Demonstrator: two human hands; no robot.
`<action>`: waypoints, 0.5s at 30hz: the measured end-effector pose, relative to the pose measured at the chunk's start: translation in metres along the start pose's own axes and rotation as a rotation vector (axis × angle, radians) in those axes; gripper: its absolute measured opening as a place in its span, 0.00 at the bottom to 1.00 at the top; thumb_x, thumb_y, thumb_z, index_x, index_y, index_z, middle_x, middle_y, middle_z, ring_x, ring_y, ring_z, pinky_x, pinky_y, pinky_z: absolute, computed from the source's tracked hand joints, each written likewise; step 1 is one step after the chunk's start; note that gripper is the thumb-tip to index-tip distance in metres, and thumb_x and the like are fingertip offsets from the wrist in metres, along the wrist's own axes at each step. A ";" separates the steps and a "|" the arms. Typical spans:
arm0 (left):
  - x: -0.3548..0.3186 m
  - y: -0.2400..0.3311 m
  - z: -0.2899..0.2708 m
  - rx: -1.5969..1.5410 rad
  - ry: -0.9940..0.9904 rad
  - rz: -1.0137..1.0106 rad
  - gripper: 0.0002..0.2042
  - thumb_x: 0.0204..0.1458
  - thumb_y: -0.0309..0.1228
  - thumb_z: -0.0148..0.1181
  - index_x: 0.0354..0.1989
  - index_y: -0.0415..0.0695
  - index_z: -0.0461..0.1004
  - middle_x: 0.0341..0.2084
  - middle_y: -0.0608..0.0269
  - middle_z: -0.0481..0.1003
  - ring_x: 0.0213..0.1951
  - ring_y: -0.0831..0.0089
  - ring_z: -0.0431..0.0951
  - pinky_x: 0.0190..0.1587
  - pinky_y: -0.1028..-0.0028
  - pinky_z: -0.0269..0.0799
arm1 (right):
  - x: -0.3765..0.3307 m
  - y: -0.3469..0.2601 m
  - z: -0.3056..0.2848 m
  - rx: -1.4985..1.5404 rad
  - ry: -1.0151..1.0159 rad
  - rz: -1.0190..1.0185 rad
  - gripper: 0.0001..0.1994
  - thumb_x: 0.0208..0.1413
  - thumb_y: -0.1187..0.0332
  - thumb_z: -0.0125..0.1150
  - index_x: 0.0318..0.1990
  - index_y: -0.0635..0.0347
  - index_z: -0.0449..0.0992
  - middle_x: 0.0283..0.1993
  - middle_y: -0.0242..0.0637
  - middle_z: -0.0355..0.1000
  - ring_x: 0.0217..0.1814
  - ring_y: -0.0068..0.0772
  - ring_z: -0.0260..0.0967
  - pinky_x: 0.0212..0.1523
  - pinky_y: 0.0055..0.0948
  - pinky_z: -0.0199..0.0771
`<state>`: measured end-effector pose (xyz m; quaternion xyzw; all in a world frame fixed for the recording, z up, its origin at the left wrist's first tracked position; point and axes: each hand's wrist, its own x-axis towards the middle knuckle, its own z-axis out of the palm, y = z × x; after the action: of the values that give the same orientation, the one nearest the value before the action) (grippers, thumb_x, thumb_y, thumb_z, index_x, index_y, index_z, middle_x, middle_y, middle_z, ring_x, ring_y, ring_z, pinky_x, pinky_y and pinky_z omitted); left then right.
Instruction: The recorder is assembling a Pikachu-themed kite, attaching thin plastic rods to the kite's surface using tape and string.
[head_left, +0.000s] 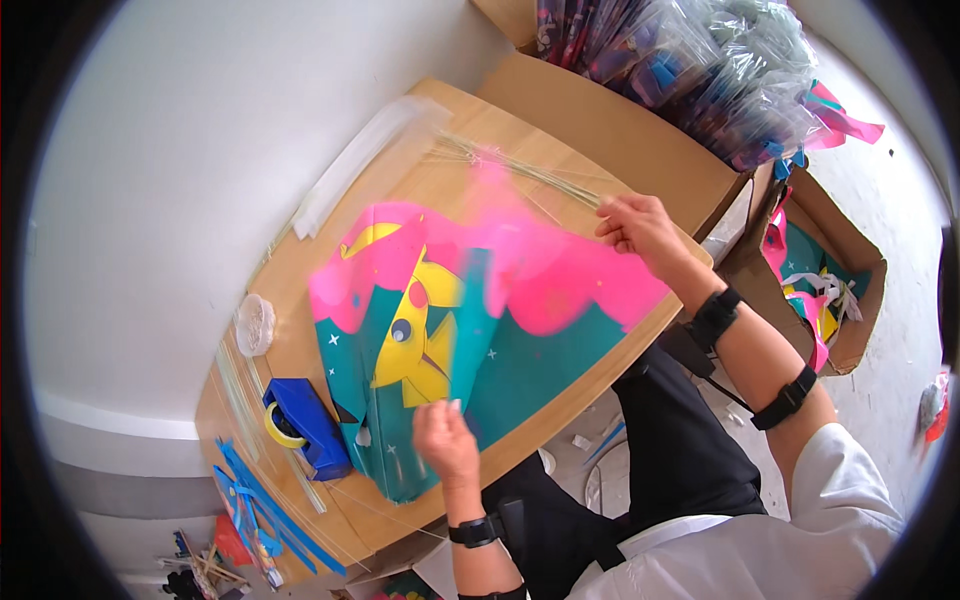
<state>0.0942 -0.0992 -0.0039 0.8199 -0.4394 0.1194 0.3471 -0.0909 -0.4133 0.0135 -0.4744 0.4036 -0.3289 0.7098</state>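
Observation:
A thin kite-like sheet [560,355], teal with a scalloped pink border and a yellow cartoon figure, lies partly folded on the wooden table. Part of its pink and teal area is smeared by motion. At its near edge, my left hand [447,440] is closed, fingertips pinching a teal fold. My right hand [640,230] is closed above the sheet's right side, by the end of a bundle of thin pale rods [545,178]. What its fingers hold, if anything, cannot be made out.
A blue tape dispenser [318,425] and a small clear dish [255,325] stand at the table's left, near blue strips [285,505]. Behind is a cardboard box [610,130] with plastic-wrapped packs [690,60]. An open carton [865,310] holds colourful sheets at right.

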 end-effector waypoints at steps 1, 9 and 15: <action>0.008 -0.010 -0.002 -0.125 0.016 -0.137 0.05 0.46 0.21 0.62 0.27 0.37 0.72 0.21 0.62 0.69 0.23 0.69 0.68 0.27 0.70 0.64 | 0.012 0.007 0.003 -0.265 0.025 -0.104 0.11 0.56 0.63 0.59 0.30 0.64 0.74 0.22 0.35 0.72 0.24 0.25 0.71 0.23 0.24 0.69; 0.062 -0.112 -0.056 0.233 0.158 -0.419 0.06 0.47 0.21 0.63 0.27 0.34 0.72 0.18 0.58 0.71 0.21 0.67 0.69 0.28 0.67 0.67 | 0.064 0.033 0.054 -1.216 0.168 -0.533 0.09 0.45 0.67 0.58 0.26 0.65 0.76 0.30 0.52 0.74 0.39 0.55 0.74 0.37 0.45 0.74; 0.070 -0.127 -0.058 0.484 0.251 -0.322 0.16 0.46 0.21 0.64 0.44 0.36 0.69 0.41 0.47 0.70 0.44 0.49 0.70 0.47 0.58 0.65 | 0.065 0.002 0.073 -1.197 -0.020 -0.220 0.08 0.45 0.70 0.55 0.28 0.65 0.77 0.36 0.52 0.75 0.40 0.54 0.74 0.38 0.46 0.75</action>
<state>0.2438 -0.0574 0.0144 0.9166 -0.2167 0.2642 0.2078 0.0032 -0.4382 0.0112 -0.8332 0.4603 -0.1117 0.2854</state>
